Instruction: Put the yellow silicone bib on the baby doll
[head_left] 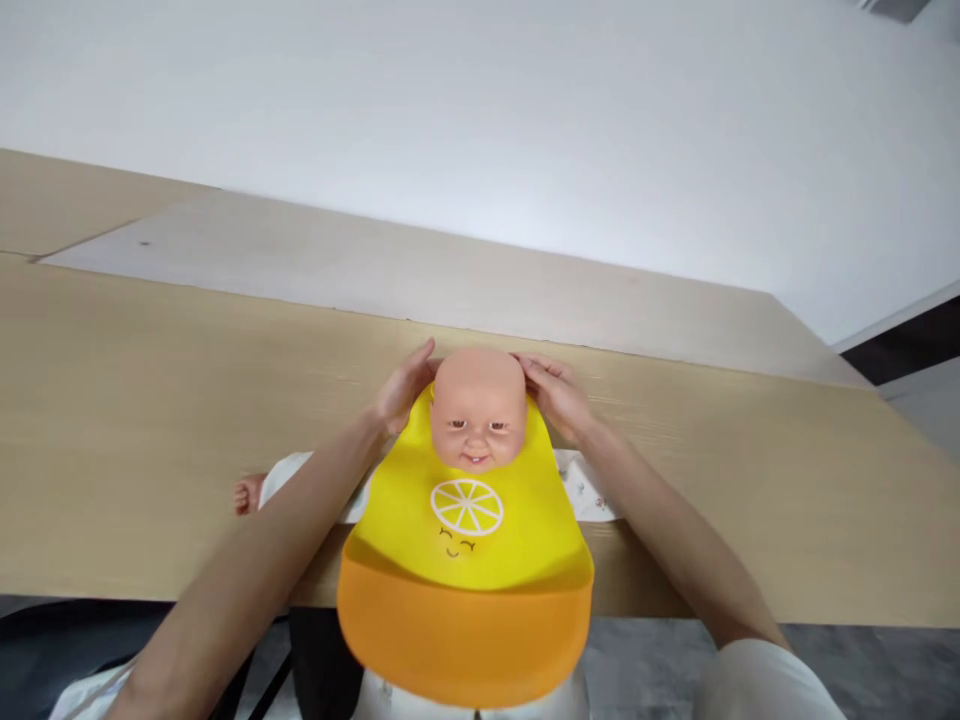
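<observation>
A baby doll [478, 400] with a bald head faces me at the table's near edge. It wears a yellow silicone bib [401, 490] with a lemon slice and smiling face printed on it, and an orange catch pocket along the bottom. My left hand [407, 388] is closed at the bib's neck edge beside the doll's head, thumb upward, the other fingers partly hidden behind the head. On the opposite side, my right hand [556, 393] curls round the bib's neck edge, its fingertips tucked behind the head. The neck fastening is out of sight.
A wooden table [135, 430] spreads to both sides, with a pale panel [375, 260] and white wall behind. The doll's small hand [247, 493] sticks out left in a white sleeve. A black chair [67, 640] stands below the table at lower left.
</observation>
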